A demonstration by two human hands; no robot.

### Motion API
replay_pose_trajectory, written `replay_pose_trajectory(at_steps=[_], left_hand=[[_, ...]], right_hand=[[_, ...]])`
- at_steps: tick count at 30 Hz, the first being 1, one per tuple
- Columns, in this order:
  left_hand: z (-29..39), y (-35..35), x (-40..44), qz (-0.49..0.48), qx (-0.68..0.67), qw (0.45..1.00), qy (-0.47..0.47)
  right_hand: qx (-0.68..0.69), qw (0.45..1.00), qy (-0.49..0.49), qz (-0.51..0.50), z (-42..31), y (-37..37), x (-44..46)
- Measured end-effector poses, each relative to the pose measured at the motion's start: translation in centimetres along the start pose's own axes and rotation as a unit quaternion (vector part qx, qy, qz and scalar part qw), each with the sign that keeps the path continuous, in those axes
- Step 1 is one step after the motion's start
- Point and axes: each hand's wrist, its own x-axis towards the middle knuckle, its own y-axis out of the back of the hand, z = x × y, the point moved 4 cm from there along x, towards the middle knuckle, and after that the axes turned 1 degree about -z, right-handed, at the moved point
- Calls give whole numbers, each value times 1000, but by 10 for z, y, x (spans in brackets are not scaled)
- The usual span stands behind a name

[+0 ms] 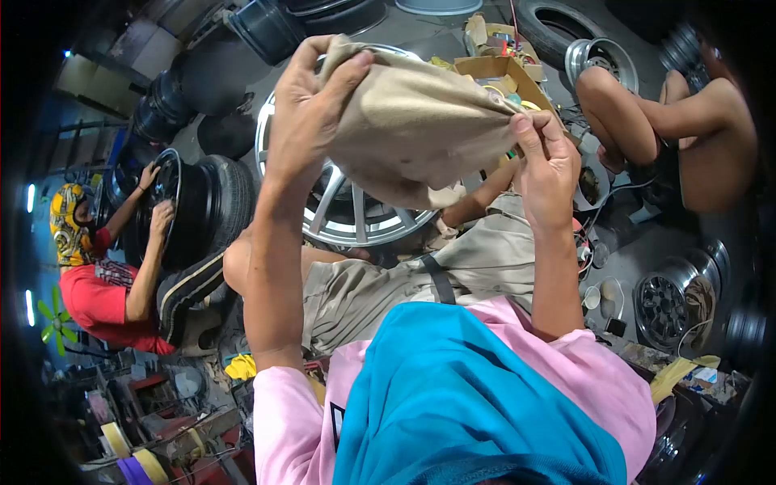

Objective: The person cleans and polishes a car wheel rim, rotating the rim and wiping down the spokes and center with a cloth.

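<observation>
A beige cloth (420, 113) is stretched between my two hands, raised above a silver alloy wheel (330, 202). My left hand (311, 101) pinches its upper left corner between thumb and fingers. At the cloth's right end, my right hand (550, 153) grips the edge, thumb on top. Folds run across the fabric toward the right hand. Below the cloth, the wheel's spokes and lower rim show near my legs; the cloth hides much of its upper part.
At left, a person in a red shirt (101, 295) handles a dark rim (166, 198) beside a tyre (226, 194). Another person (711, 137) sits at right. A cardboard box (509, 77), a silver rim (618, 61) and a black wheel (664, 301) stand around.
</observation>
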Motion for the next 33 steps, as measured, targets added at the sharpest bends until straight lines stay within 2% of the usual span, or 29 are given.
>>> replay_pose_trajectory(at_steps=[2,3,6,9,11,12,14,15,16,19,20,21,23,24,26,27,28,29,30,31,33], left_hand=[[0,1,-4,9,0,1000,-2],[2,-1,-7,8,1,1000,-2],[8,-4,-12,7,23,1000,-4],[33,-7,-18,-35,21,999,8],[56,-16,-26,-60,-44,997,5],[61,-7,-22,35,2,999,-23],[74,-15,-23,-17,-29,998,-55],[73,-9,-20,35,17,997,-69],[80,-5,-22,-25,5,999,-48],[76,-16,-30,-58,-29,997,-47],[71,-18,-26,1,-21,998,-66],[72,-13,-25,13,-19,997,-74],[73,2,-22,27,-18,995,-90],[74,13,-19,31,-18,994,-99],[72,33,-9,135,-11,982,-130],[71,42,-8,135,-8,982,-130],[66,56,-8,140,58,983,-107],[56,71,-8,145,123,978,-82],[37,89,-4,129,91,986,-61],[29,82,-11,129,142,979,-67],[1,59,-31,36,213,977,-4]], right_hand=[[115,993,-14,16,-4,1,-4],[116,993,-13,18,-3,6,-7],[227,971,-76,4,3,15,-11],[4,994,13,112,-32,5,-11],[26,992,42,115,-42,-12,-11],[42,994,7,98,-39,-16,-11],[54,996,-48,48,-21,-13,-9],[47,996,-70,16,-6,-3,-10],[90,991,-77,-60,0,-11,-19],[145,956,-113,-228,4,-45,-48],[65,955,-86,-275,11,-52,-54],[68,955,-89,-275,12,-55,-56],[-41,919,-240,-311,26,-62,-65],[18,946,-229,-229,17,-70,-66],[47,944,-225,-237,19,-63,-62],[54,941,-219,-253,15,-59,-58],[55,941,-219,-253,11,-55,-59],[17,956,-170,-239,4,-50,-58],[-21,966,-122,-226,-4,-44,-58],[-68,980,-49,-178,-17,-34,-57],[-77,990,48,-109,-37,-3,-48]])
